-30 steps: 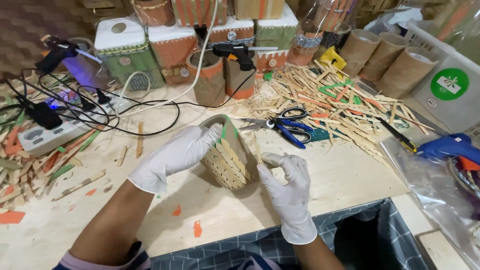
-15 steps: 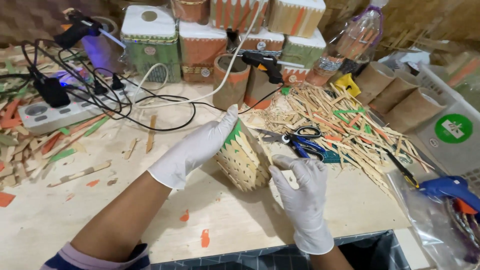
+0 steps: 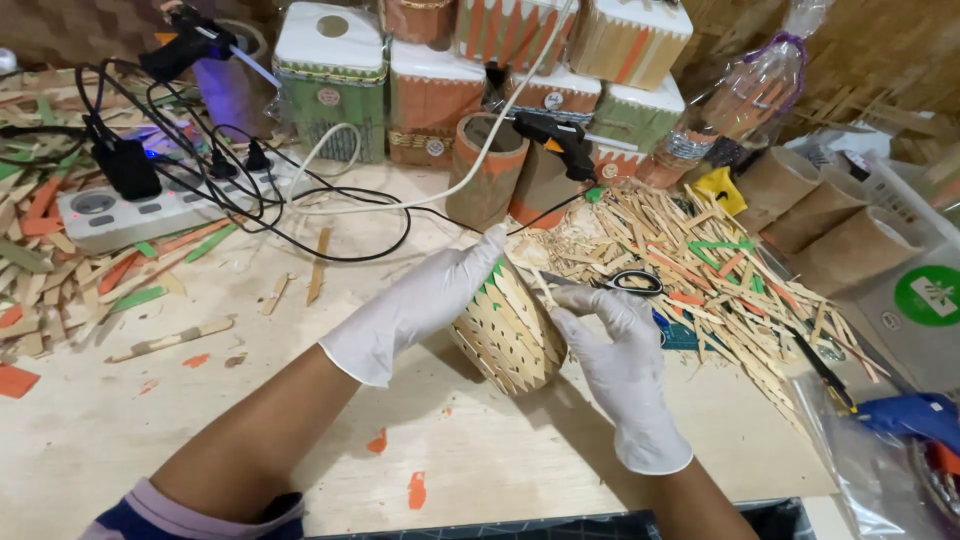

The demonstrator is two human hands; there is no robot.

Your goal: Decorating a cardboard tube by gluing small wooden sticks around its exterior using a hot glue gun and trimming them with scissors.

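Both gloved hands hold the stick-clad cup [image 3: 508, 330] tilted on the counter [image 3: 200, 420]: left hand [image 3: 425, 305] closed over its top, right hand [image 3: 615, 350] cupping its right side.

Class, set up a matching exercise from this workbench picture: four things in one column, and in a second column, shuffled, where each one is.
Things:
1. stick-covered cylinder
2. black glue gun
3. power strip
4. blue glue gun

Places:
A. far left of the table, with black plugs in it
B. at the right edge, beside a clear plastic bag
C. between the gloved left hand and right hand
D. resting on a tube at the back, above the pile of sticks

Pairs: 1-C, 2-D, 3-A, 4-B
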